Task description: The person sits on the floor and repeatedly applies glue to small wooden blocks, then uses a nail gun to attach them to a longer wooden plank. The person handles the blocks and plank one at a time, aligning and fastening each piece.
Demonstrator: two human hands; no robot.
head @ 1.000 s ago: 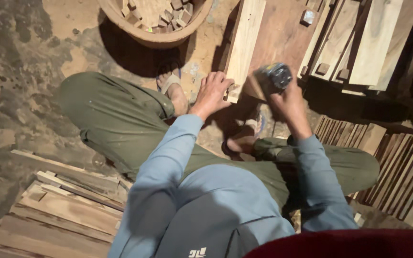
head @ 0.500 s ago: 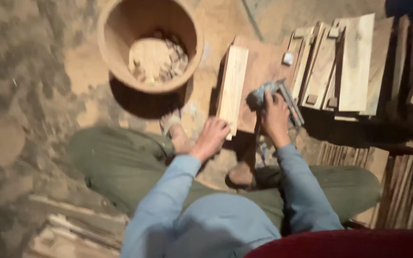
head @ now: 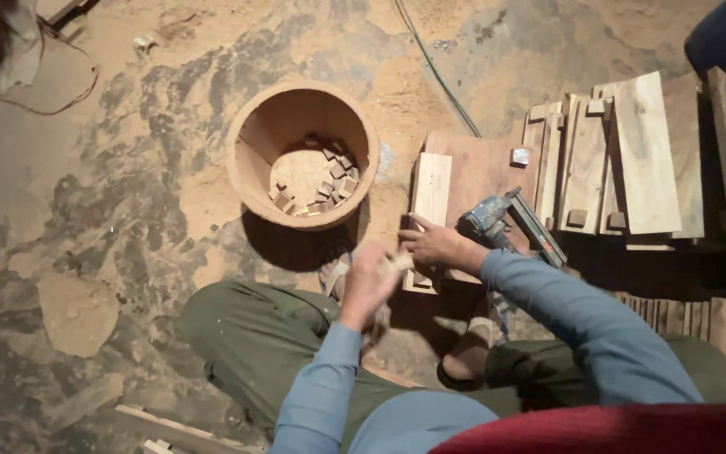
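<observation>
My right hand [head: 433, 245] lies with fingers spread on the near end of a pale wooden slat [head: 431, 189], which rests on a reddish board [head: 485, 168]. Just right of that hand, a blue nail gun [head: 506, 225] lies on the board, not held. My left hand [head: 370, 282] is blurred and curled; a small pale wooden piece [head: 400, 261] sticks out of it toward the right hand. A round wooden tub [head: 249, 181] with several small wood blocks [head: 329, 181] inside stands on the floor beyond my left hand.
Stacked planks with small blocks fixed on them [head: 632, 160] fill the right side. A thin green cable [head: 430, 67] runs across the sandy floor. Loose slats [head: 170, 424] lie at bottom left. My sandalled foot [head: 470, 361] sits below the board.
My right hand has let go of the nail gun, which now lies on the board, and rests on the slat. The left hand has pulled back and curled shut. The view tilted toward the tub.
</observation>
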